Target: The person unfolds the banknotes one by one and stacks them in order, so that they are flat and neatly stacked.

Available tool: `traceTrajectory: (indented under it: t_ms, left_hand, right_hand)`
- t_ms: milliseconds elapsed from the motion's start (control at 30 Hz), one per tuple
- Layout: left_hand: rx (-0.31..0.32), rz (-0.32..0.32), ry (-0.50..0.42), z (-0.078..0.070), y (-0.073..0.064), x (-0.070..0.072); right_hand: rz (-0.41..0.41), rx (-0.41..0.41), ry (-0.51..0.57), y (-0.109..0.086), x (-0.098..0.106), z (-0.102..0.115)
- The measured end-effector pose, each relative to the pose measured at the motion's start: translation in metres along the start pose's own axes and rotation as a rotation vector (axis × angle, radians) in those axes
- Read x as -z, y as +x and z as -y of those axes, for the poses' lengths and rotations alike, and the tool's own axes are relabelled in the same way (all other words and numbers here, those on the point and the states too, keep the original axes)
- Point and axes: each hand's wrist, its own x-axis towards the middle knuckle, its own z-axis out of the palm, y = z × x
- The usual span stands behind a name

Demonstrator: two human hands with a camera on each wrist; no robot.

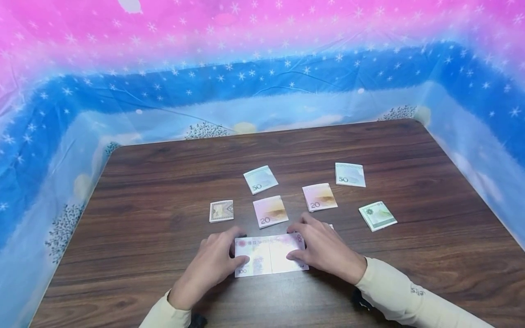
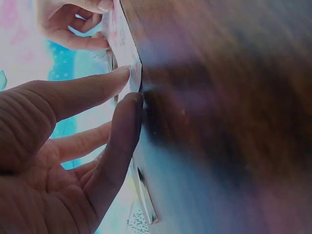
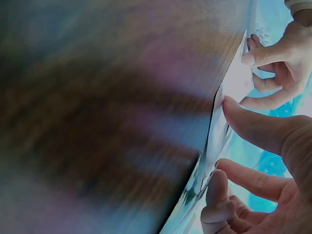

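Observation:
A pinkish 100 banknote (image 1: 258, 264) lies on the table close in front of the person, opened out with a crease down its middle. At its left end the left hand (image 1: 215, 255) pinches the note, thumb on the printed face and fingers at the far corner. The right hand (image 1: 324, 248) grips the right end, its thumb (image 3: 236, 114) on top and its forefinger at the far edge. A small white corner of paper (image 1: 331, 226) shows beyond the right hand, the rest hidden behind it.
Folded banknotes lie beyond the hands: a 20 note (image 1: 270, 212), another 20 note (image 1: 320, 197), a 50 note (image 1: 260, 179), another 50 note (image 1: 350, 175), a green note (image 1: 378, 216) and a small brownish note (image 1: 221, 211). A snowflake-patterned cloth (image 1: 262, 82) surrounds the wooden table (image 1: 143, 218).

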Motion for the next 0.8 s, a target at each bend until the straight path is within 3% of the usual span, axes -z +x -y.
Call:
traceTrajectory:
  t_ms: [367,500,633,800]
  left_hand:
    - [0.047,-0.044,0.084,-0.005,-0.004,0.003]
    - [-0.002,-0.101,0.084,-0.003,-0.003,0.004]
    - [-0.051,-0.145,0.037,0.0,-0.001,0.004]
    - [-0.057,-0.159,-0.109,0.001,-0.001,0.004]
  right_hand:
    - [-0.045,0.001,0.009,0.003,0.014,-0.006]
    - [-0.056,-0.019,0.046,0.005,0.028,-0.017]
    - [-0.084,-0.043,0.063,0.009,0.042,-0.031]
    - [-0.094,-0.12,0.05,0.017,0.057,-0.05]
